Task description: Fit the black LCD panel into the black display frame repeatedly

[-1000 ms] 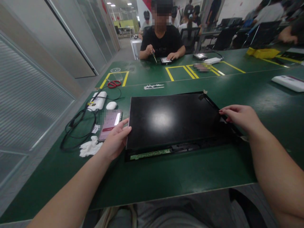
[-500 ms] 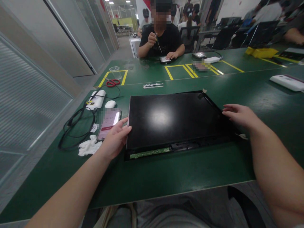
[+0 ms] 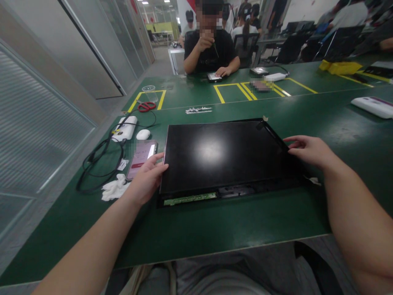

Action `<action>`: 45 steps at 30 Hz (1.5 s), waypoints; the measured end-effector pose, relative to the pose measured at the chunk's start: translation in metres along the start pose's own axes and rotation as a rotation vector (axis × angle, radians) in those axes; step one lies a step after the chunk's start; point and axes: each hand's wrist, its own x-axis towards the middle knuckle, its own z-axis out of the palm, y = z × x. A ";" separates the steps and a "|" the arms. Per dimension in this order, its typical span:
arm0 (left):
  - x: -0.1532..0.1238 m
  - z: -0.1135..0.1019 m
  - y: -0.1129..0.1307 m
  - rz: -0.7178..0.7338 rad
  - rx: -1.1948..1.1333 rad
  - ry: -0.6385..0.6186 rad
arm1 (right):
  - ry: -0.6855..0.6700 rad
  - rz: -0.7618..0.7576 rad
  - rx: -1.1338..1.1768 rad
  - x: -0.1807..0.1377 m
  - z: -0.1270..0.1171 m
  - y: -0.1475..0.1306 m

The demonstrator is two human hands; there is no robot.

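Observation:
A dark, glossy display panel [image 3: 196, 162] lies over a black frame [image 3: 270, 185] on the green table, slightly askew to it. My left hand [image 3: 147, 178] grips the panel's left edge, thumb on top and fingers at the side. On the other side, my right hand [image 3: 307, 149] pinches the right edge of the black frame between thumb and fingers. Along the near edge, a narrow green circuit board [image 3: 190, 199] shows below the panel. A small tape tab [image 3: 265, 118] sticks up at the far right corner.
Left of the panel are a phone [image 3: 141, 157], a white mouse-like object [image 3: 143, 134], crumpled white tissue [image 3: 115, 187], black cables [image 3: 82, 180] and red scissors [image 3: 146, 107]. White strips [image 3: 199, 110] lie beyond it. Opposite sits a person [image 3: 211, 53] with a screwdriver-like tool.
The panel and frame have shifted slightly to the left and toward me at the near left corner. My right hand's fingers have closed at the frame edge. The person opposite has raised a hand.

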 end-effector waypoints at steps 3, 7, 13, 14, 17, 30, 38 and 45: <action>-0.001 0.002 0.001 -0.005 -0.011 -0.018 | 0.010 -0.039 -0.085 -0.002 0.002 -0.004; -0.002 0.003 0.001 -0.014 -0.026 -0.034 | -0.005 -0.030 -0.159 -0.004 0.003 -0.008; -0.001 0.004 -0.001 -0.011 -0.005 -0.002 | -0.039 -0.047 -0.205 0.000 0.005 -0.003; -0.001 0.004 -0.001 -0.010 0.005 -0.001 | -0.038 -0.065 -0.203 0.001 0.006 -0.001; -0.001 0.006 -0.001 -0.009 0.033 -0.002 | -0.042 -0.099 -0.197 0.005 0.008 0.007; -0.002 0.007 0.002 -0.019 0.038 -0.036 | -0.055 -0.055 -0.181 0.000 0.008 0.001; 0.000 0.004 0.000 -0.035 0.027 -0.017 | -0.055 -0.066 -0.163 0.001 0.007 0.001; -0.001 0.006 0.000 -0.036 0.021 -0.017 | -0.059 -0.097 -0.144 0.006 0.009 0.010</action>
